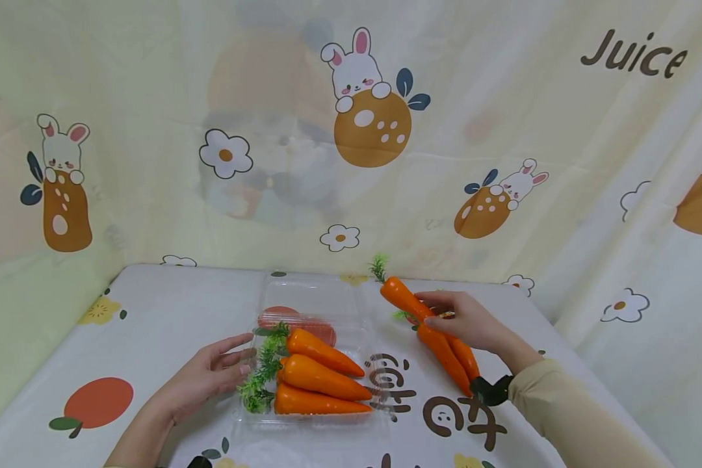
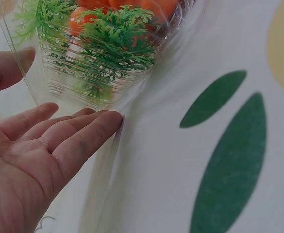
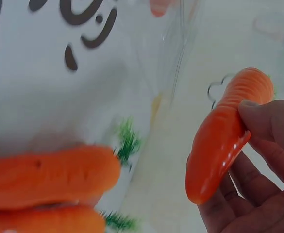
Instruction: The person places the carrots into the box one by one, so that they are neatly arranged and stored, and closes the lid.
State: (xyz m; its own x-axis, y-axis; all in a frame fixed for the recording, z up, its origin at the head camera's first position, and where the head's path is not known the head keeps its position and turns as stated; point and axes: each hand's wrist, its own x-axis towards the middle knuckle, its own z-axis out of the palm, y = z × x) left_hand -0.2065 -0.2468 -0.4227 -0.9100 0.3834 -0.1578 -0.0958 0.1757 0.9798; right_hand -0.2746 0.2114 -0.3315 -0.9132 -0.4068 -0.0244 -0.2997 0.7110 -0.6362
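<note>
My right hand [image 1: 465,318] pinches a toy carrot [image 1: 405,299] between thumb and fingers, its green top pointing away to the back left. In the right wrist view this carrot [image 3: 214,145] is tilted and clear of the others. Below that hand two more carrots [image 1: 441,357] lie side by side on the cloth. A clear plastic box [image 1: 310,421] in the middle holds three carrots [image 1: 326,377] in a row, leafy tops to the left. My left hand [image 1: 207,377] rests at the box's left wall, fingers extended; in the left wrist view its fingertips [image 2: 113,118] are right at the box's edge.
The box's clear lid [image 1: 310,296] is folded back behind it. A white printed cloth [image 1: 169,312] covers the table, with fruit and lettering on it. Patterned curtains [image 1: 281,214] hang along the back and sides.
</note>
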